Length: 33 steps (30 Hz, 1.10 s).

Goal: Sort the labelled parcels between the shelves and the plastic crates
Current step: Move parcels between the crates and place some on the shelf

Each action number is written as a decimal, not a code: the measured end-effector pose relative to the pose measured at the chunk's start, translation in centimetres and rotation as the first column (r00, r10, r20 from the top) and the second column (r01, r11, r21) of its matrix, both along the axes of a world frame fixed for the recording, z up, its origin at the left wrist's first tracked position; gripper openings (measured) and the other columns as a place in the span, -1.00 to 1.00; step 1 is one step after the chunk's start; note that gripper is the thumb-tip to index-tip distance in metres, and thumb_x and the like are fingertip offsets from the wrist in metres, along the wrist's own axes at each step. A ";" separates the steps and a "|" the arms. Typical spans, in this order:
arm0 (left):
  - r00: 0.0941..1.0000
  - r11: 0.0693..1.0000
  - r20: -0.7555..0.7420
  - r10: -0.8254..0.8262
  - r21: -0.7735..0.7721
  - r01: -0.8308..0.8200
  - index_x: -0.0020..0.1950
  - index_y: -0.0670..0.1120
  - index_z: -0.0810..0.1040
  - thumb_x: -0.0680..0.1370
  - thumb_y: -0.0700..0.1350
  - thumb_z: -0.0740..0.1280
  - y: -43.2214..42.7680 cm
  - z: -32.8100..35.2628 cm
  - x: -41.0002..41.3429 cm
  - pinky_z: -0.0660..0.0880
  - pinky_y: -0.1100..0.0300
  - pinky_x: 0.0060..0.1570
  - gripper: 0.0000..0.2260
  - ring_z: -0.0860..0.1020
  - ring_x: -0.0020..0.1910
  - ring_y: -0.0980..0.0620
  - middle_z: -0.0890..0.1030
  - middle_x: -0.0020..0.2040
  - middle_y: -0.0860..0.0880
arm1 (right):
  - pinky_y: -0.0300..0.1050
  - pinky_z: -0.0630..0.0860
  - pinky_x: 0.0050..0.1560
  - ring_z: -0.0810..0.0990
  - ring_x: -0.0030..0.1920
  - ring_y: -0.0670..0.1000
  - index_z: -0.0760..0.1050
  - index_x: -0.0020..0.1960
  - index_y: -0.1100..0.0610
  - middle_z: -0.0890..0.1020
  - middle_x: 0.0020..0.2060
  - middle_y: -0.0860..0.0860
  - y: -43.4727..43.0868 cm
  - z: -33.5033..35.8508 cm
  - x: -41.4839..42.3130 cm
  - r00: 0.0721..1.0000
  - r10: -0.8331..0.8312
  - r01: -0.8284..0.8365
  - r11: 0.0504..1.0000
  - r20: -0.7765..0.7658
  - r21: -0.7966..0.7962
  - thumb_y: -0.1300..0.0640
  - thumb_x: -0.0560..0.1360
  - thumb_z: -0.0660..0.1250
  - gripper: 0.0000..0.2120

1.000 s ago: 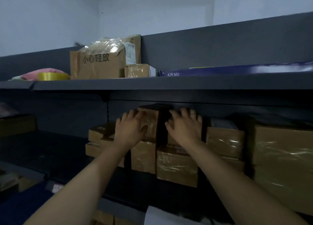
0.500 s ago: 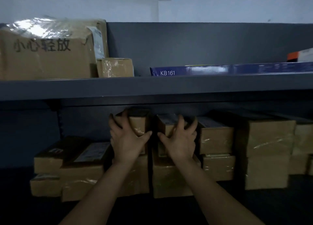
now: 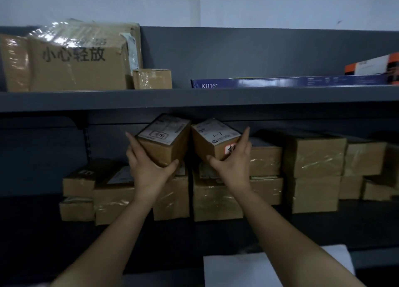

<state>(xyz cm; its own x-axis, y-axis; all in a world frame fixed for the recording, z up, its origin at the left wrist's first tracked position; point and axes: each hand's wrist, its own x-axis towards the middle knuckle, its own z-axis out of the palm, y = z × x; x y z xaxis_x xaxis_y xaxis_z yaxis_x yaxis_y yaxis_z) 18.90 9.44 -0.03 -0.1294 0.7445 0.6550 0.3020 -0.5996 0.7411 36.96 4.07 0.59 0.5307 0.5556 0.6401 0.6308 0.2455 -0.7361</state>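
- L hand (image 3: 149, 170) grips small labelled box (image 3: 165, 142), fingers spread, thumb beneath.
- R hand (image 3: 234, 166) grips box marked L-1 (image 3: 216, 141), same hold.
- Both boxes tilted, raised above parcel stack (image 3: 213, 196) on lower shelf (image 3: 43, 232).

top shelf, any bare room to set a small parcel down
Yes: the top shelf is bare between the small taped box and the blue KB161 box. The left end is crowded by the big carton; an orange-and-white box sits at far right.
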 end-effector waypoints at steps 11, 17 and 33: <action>0.987 0.988 -0.141 0.073 0.145 -0.052 0.36 0.39 -0.37 0.27 -0.04 0.57 -14.1 -2.4 2.9 0.15 -0.22 0.40 0.17 0.08 0.47 -0.12 -0.01 0.48 0.04 | -0.11 0.31 0.31 0.31 0.35 0.08 -0.02 0.53 0.07 0.21 0.35 0.10 -13.5 -3.5 4.0 0.999 0.036 -0.034 0.996 -0.031 0.077 0.12 0.25 0.60 0.06; 0.979 0.979 -0.202 -0.001 0.198 0.042 0.40 0.37 -0.30 0.29 -0.07 0.56 -21.4 -4.1 6.0 0.19 -0.08 0.42 0.12 0.06 0.45 0.04 -0.02 0.42 0.16 | -0.04 0.32 0.30 0.27 0.37 0.06 -0.09 0.54 0.01 0.16 0.39 0.05 -21.0 -5.1 7.8 0.997 0.007 -0.004 0.999 -0.081 0.038 0.12 0.29 0.58 0.08; 0.813 0.815 -0.214 -0.542 0.099 0.570 0.53 0.04 -0.06 0.29 -0.09 0.56 -31.8 -6.8 27.3 0.16 0.09 0.37 0.02 0.14 0.43 -0.04 0.12 0.43 -0.14 | 0.11 0.24 0.39 0.24 0.44 0.16 -0.15 0.56 0.15 0.28 0.44 0.13 -41.8 -8.0 21.9 0.728 -0.685 0.683 0.720 0.036 -0.119 -0.21 0.29 0.51 0.15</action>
